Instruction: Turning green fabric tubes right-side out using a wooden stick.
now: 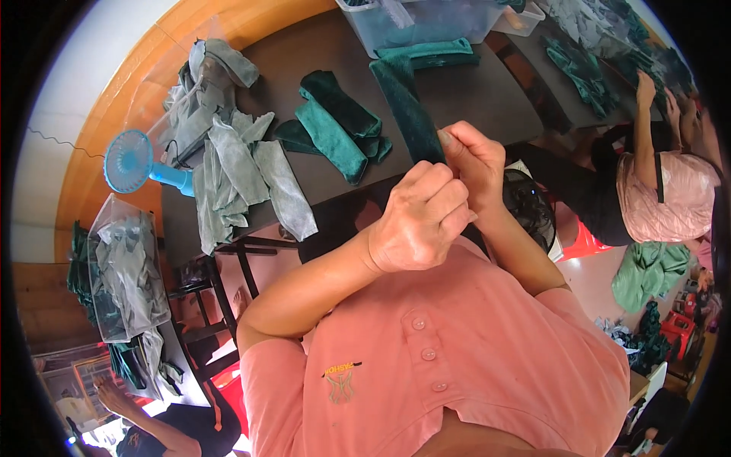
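Note:
Both my hands are together in front of my chest at the table's near edge, holding the near end of a dark green velvet strip (407, 107). My left hand (423, 215) is closed in a fist around its end, which the fingers hide. With thumb and fingers, my right hand (474, 161) pinches the strip's right edge just beyond. The strip runs away from me over the table to another folded green velvet piece (434, 52). Left of it lie several folded green velvet pieces (331, 141), dark and brighter green, overlapping each other.
Grey-green velvet pieces (228, 175) are heaped on the left, hanging over the table edge. Beside them is a blue fan (129, 161). A clear plastic bin (365, 30) stands at the back. Co-workers sit at right (647, 190) and lower left (164, 430).

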The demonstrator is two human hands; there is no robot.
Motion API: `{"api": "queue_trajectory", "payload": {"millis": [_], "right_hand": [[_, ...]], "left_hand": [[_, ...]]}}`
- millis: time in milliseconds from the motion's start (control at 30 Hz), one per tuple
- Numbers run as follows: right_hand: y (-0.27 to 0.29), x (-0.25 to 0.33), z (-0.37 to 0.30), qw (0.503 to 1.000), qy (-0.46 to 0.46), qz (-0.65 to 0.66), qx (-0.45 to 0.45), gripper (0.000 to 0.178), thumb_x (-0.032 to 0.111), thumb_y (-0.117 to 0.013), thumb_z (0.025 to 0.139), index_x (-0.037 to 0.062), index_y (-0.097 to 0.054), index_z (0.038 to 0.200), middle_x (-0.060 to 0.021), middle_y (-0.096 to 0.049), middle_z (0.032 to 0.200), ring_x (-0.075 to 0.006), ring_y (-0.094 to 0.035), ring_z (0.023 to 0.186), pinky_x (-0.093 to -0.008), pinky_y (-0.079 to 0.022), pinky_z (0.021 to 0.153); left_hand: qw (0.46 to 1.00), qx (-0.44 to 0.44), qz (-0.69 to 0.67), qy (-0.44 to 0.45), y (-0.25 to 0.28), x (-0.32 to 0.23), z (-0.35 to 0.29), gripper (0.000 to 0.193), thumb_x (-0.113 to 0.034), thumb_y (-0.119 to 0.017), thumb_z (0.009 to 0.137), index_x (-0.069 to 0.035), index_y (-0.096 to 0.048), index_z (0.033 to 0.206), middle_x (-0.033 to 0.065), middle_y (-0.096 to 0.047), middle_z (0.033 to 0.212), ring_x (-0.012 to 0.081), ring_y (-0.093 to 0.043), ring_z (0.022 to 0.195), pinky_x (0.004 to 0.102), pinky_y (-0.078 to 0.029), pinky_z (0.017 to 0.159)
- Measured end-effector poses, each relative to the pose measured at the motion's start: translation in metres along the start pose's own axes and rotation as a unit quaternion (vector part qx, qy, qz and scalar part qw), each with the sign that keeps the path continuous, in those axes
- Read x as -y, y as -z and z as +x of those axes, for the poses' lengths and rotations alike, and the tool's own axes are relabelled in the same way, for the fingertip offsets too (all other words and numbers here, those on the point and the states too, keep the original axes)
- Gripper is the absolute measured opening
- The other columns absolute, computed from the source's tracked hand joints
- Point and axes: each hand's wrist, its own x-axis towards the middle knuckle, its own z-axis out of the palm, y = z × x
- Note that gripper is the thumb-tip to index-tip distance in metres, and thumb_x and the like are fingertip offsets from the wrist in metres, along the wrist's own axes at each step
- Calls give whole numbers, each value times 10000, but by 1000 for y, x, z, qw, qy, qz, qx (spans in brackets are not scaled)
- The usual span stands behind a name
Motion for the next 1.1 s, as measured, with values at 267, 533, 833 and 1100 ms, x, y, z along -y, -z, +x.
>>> {"api": "queue_trajectory", "payload": {"millis": [267,533,833,1100], "right_hand": [[13,-9,-13,986,107,-91,94,283,209,-550,969,-50,-622,879,-15,-562,630,-55,-446,526,-233,-350,501],[2,-9,-20,987,57,-54,140,252,192,-566,963,-26,-615,847,-29,-531,630,-81,-453,553,-235,-375,544],[-2,-20,-31,979,-70,10,190,290,216,-573,951,-6,-580,765,-8,-515,613,-66,-431,535,-238,-336,495],[5,-26,-29,990,7,-6,139,308,188,-541,967,-37,-561,757,9,-459,554,-61,-360,482,-232,-291,466]], "left_hand": [[869,-236,-142,410,45,8,-1,698,-284,-917,564,-37,-561,1112,52,-554,1005,191,-543,943,321,-458,817],[789,-219,-324,474,43,16,24,175,-9,-773,725,38,-661,851,78,-627,811,171,-569,753,276,-447,727],[811,-191,-324,448,39,18,10,103,17,-717,790,11,-638,855,52,-610,848,122,-532,773,244,-423,709],[806,-261,-278,453,50,21,-13,86,27,-696,821,23,-640,887,9,-592,857,82,-478,760,198,-380,715]]}}
